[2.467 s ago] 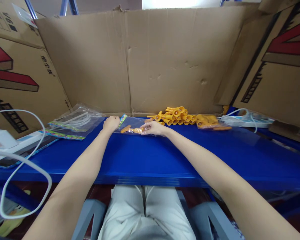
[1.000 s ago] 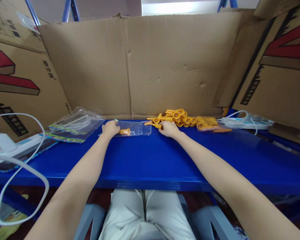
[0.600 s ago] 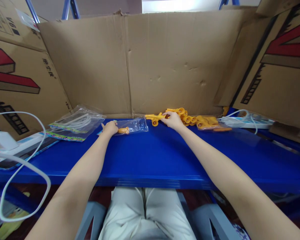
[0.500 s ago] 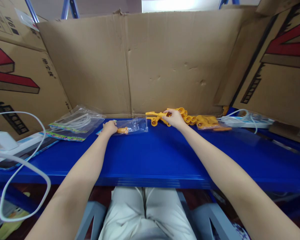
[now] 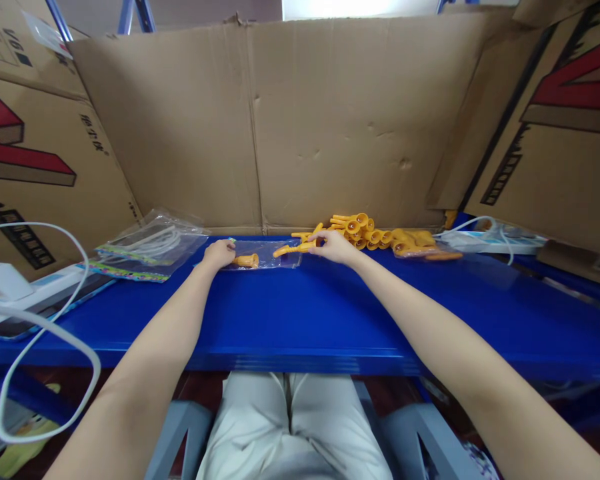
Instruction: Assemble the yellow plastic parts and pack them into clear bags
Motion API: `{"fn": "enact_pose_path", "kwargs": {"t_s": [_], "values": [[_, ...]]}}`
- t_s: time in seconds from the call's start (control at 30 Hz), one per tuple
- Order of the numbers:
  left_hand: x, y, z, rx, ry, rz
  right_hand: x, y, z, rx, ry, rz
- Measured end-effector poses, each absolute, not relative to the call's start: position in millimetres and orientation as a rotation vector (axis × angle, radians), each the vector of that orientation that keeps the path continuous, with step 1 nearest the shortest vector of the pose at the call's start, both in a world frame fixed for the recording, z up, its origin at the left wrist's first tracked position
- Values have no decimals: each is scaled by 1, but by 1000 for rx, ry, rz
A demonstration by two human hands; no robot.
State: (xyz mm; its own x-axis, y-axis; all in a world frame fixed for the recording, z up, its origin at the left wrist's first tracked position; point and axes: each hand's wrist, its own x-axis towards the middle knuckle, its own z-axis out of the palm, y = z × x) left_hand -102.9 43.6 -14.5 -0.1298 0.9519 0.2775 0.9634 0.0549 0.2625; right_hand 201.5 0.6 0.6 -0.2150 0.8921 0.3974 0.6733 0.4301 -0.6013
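My left hand [image 5: 220, 253] is closed on the left end of a clear plastic bag [image 5: 275, 262] lying on the blue tabletop. At those fingertips, a yellow-orange plastic piece with a flared cup end [image 5: 250, 261] lies at the bag; whether it is inside or on top I cannot tell. Over the bag's right end, my right hand [image 5: 335, 245] pinches another yellow-orange plastic piece [image 5: 295, 248], its thin end pointing left. Just behind that hand is a pile of similar cup-ended pieces [image 5: 363, 230], partly hidden by the fingers.
More yellow-orange pieces in a clear bag [image 5: 420, 245] lie right of the pile. Clear bags with a white cable [image 5: 150, 247] are at left, near a power strip [image 5: 50, 287] and looping cord. Another power strip [image 5: 495, 244] is at right. Cardboard [image 5: 340, 127] walls the back.
My right hand has moved left from the pile toward the bag, carrying a yellow-orange piece. My left hand stays at the bag's left end, where more of the other piece shows.
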Motion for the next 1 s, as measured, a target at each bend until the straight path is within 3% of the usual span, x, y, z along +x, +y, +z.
{"fn": "enact_pose_path", "kwargs": {"t_s": [0.5,0.67,0.87,1.0], "values": [[-85,39,-11,-2148,-2114,-603,164,-18,-14,-1249,-2072,471],[-85,40,-10,-2203,-2152,-703,162,-8,-21,-1283,-1870,590],[-82,40,-8,-2279,-2222,-884,164,-5,-24,-1431,-1786,437],[-81,38,-8,-2279,-2247,-909,168,-11,-17,-1430,-1776,561]]}}
